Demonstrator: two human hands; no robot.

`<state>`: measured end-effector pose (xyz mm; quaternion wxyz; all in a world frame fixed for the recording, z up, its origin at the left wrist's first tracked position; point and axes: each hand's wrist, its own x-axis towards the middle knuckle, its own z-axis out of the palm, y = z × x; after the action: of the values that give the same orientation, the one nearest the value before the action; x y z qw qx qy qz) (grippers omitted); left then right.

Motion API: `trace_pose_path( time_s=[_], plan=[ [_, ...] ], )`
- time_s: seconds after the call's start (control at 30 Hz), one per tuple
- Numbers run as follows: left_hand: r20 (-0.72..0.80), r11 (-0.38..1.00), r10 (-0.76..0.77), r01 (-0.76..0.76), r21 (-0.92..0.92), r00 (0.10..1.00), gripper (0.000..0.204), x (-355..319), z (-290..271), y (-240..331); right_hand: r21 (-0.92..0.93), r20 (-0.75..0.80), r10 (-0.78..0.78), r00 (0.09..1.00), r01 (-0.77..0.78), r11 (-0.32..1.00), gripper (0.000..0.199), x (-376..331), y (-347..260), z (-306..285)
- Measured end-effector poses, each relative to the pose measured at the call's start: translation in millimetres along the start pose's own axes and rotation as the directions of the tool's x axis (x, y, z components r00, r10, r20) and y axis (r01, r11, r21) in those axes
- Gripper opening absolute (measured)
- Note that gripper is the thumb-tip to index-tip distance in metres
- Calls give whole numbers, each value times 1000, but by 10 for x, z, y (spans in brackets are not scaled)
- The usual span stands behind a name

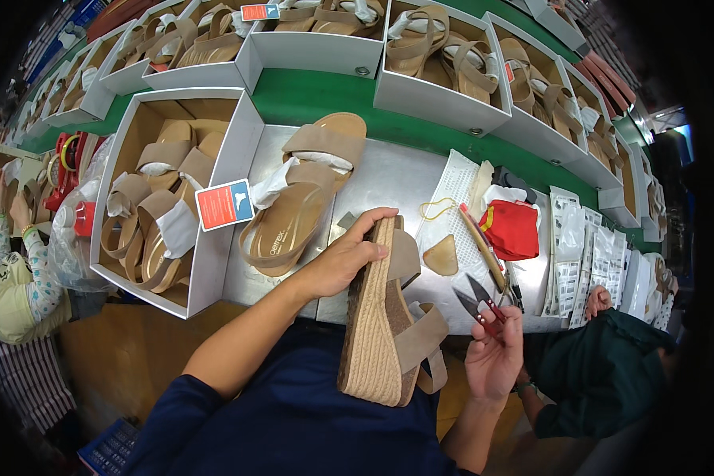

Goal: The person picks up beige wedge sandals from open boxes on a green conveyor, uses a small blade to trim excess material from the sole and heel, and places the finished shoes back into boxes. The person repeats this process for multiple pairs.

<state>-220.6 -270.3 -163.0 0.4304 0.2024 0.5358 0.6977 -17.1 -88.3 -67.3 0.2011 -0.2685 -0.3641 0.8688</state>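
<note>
My left hand (pixel 337 262) grips the toe end of a beige wedge sandal (pixel 385 325). The sandal is tipped on its side with its woven rope sole edge towards me and its heel down near my body. In my right hand (pixel 493 353) is a pair of dark red thread snips (pixel 484 308), held by the handles with the two blades pointing up and apart. The snips stay clear of the sandal straps. A matching sandal (pixel 300 198) lies on the metal table beyond my left hand, white paper tucked under its straps.
An open white shoebox (pixel 238 131) with sandals and a hang tag (pixel 224 205) stands left. More boxes (pixel 444 103) line the green conveyor (pixel 313 94). Right lie a red cloth (pixel 512 230), a tan piece (pixel 440 255) and printed sheets (pixel 567 254). Co-workers (pixel 611 373) sit on both sides.
</note>
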Motion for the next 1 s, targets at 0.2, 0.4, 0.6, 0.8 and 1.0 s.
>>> trace_pose_path(
  time_s=[0.2, 0.4, 0.6, 0.8, 1.0],
  plan=[
    [24, 999, -8, 7, 35, 1000, 62, 15, 2, 41, 359, 235, 148, 961, -227, 905, 59, -175, 56, -113],
    [83, 985, 128, -137, 109, 988, 66, -23, 86, 307, -382, 295, -210, 932, 316, 868, 20, -222, -56, 341],
    [211, 914, 313, -354, 199, 926, 70, 1, 153, 508, -464, 813, 192, 550, 811, -357, 40, 165, -343, 549],
    [238, 889, 346, -398, 227, 908, 73, 4, 192, 541, -289, 841, 289, 457, 832, -474, 37, 96, -306, 652],
    [241, 894, 326, -381, 236, 914, 73, -10, 207, 576, -306, 833, 307, 460, 846, -437, 36, 105, -326, 639]
  ],
)
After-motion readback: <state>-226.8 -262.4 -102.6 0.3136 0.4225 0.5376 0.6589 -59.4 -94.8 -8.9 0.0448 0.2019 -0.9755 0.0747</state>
